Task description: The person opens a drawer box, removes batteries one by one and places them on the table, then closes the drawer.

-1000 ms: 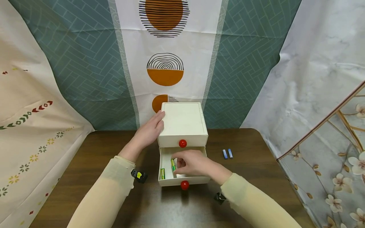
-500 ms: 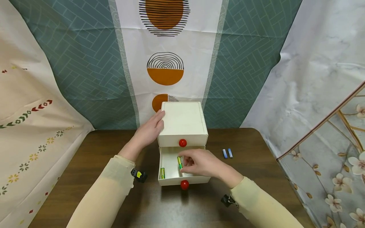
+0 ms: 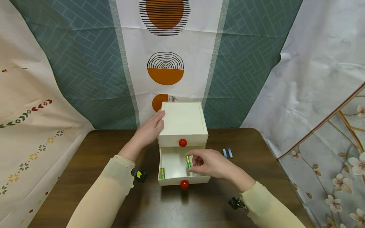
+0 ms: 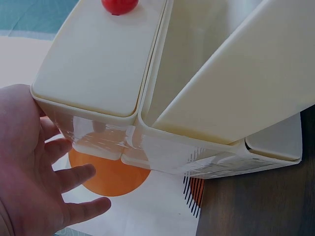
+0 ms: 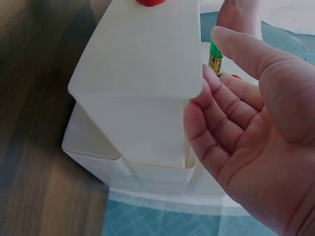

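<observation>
Right hand [image 3: 212,163] pinches battery [image 3: 188,161]; left [image 3: 149,129] seemingly touches cabinet [image 3: 184,119].

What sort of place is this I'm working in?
Probably a makeshift indoor tabletop setup, perhaps for recording: a dark wood-look table with patterned fabric hung behind and at both sides, and a small white drawer unit on it.

Bare hands [image 3: 148,131] [image 3: 210,162], left splayed (loosely), right in a pinch.
</observation>
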A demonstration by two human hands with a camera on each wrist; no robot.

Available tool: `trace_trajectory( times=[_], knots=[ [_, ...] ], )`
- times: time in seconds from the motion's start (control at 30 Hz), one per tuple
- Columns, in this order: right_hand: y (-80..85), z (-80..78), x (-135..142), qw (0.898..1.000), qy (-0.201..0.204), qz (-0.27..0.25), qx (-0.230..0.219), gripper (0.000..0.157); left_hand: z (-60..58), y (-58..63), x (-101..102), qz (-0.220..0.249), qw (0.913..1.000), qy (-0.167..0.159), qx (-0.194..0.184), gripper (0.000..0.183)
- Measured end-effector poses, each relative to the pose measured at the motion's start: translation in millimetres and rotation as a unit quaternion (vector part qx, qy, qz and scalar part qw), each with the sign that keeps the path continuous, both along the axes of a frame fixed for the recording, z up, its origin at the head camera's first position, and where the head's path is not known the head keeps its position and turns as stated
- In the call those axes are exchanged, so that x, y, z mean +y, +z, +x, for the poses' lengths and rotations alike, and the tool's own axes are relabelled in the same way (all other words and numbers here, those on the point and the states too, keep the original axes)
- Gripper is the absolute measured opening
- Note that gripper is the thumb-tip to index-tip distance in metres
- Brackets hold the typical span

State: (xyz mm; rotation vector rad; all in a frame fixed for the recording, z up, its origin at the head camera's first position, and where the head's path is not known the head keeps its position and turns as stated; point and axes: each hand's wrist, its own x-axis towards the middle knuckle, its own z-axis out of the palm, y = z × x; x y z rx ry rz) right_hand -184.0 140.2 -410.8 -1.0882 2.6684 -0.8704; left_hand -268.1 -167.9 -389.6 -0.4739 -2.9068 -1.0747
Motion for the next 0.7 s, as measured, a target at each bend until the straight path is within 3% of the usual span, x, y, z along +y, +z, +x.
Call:
trace_trajectory(
  times=[0.23, 0.43, 0.7],
  knots=[
    [-4.2, 3.8, 12.3, 0.999, -0.003, -0.034, -0.027, 0.047, -0.6, -0.1, 0.5, 0.001, 1.0, 0.002, -0.002, 0.063],
    [-1.4, 6.2, 21.9, 0.997, -0.03, -0.051, -0.042, 0.049, -0.7, -1.0, 1.1, 0.001, 1.0, 0.001, -0.002, 0.063],
    [2.8, 5.7, 36.1, 0.997, -0.046, -0.061, -0.033, 0.051, 0.4, -0.3, 0.1, 0.004, 1.0, -0.002, 0.0, 0.062]
  ],
)
